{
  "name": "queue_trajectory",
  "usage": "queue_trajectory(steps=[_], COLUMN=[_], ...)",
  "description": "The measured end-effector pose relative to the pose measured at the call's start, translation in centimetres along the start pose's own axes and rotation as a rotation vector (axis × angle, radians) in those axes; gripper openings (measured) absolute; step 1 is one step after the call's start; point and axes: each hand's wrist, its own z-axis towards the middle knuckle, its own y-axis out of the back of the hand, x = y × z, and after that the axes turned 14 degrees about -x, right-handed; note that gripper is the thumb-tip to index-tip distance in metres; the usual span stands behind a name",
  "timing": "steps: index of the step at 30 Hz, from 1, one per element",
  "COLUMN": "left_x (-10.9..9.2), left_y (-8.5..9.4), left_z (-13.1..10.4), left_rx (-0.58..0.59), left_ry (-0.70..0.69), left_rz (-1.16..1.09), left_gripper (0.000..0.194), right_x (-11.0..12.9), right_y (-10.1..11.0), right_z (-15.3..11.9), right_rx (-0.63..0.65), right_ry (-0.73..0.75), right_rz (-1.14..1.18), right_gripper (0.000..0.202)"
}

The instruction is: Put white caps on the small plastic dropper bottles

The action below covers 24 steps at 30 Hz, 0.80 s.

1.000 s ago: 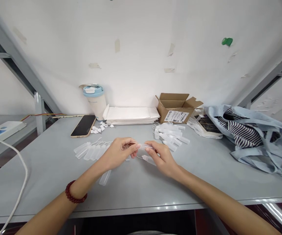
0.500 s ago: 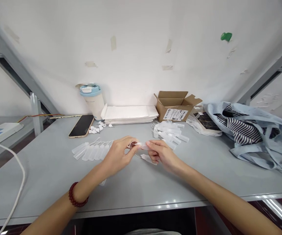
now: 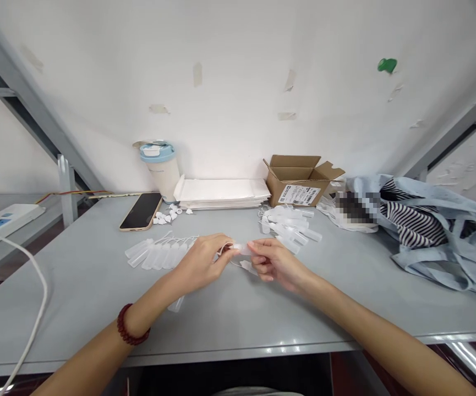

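Observation:
Between my two hands is a small translucent plastic bottle (image 3: 244,249) with a white top and a thin white loop. The thumb and fingers of my left hand (image 3: 202,261) pinch its top end. My right hand (image 3: 279,263) grips the body from the other side, other fingers curled. Just below them on the table lies another small bottle (image 3: 247,267), partly behind my right hand. A row of similar bottles (image 3: 159,255) is beside my left hand, and one more bottle (image 3: 176,304) shows under my left forearm. Beyond my right hand lies a pile of bottles (image 3: 289,223).
Loose white caps (image 3: 165,215) lie by a phone (image 3: 141,212) and a blue-lidded cup (image 3: 161,170). Flat white packets (image 3: 223,192) and an open cardboard box (image 3: 299,184) stand along the wall. A light-blue cloth bag (image 3: 439,220) is at the right, a white cable (image 3: 39,291) at the left.
The view has shifted slightly. Both hands keep hold of the same bottle, and the right hand's fingers have changed position a little around it.

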Motion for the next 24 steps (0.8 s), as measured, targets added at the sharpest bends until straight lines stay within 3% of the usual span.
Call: queue_trajectory(steps=[5,8,11,15,19,24], left_x=[0.3,1.1,3.4,7.8,11.1,12.7], left_y=[-0.1,0.4,1.1,2.0,2.5,2.7], left_z=[0.3,0.7,1.4,2.5,3.2,3.5], left_rx=[-0.024,-0.061,-0.136,-0.201,-0.176,-0.107], left_ry=[0.075,0.128,0.139,-0.014,-0.074,-0.09], left_rz=[-0.062,-0.01,0.15,0.414,0.547,0.599], left_gripper=[0.021,0.025,0.027,0.028,0.03,0.034], right_x=[-0.6,-1.2,-1.8,-2.2,-2.0,-2.0], right_y=[-0.5,-0.4,0.0,0.0,-0.4,-0.9], right_z=[0.1,0.2,0.5,0.7,0.3,-0.3], right_rx=[-0.263,-0.327,-0.372,-0.393,-0.367,-0.165], right_ry=[0.568,0.777,0.863,0.862,0.898,0.969], right_rz=[-0.603,-0.865,-1.122,-1.449,-1.473,-1.463], right_gripper=[0.028,0.025,0.021,0.016,0.019,0.033])
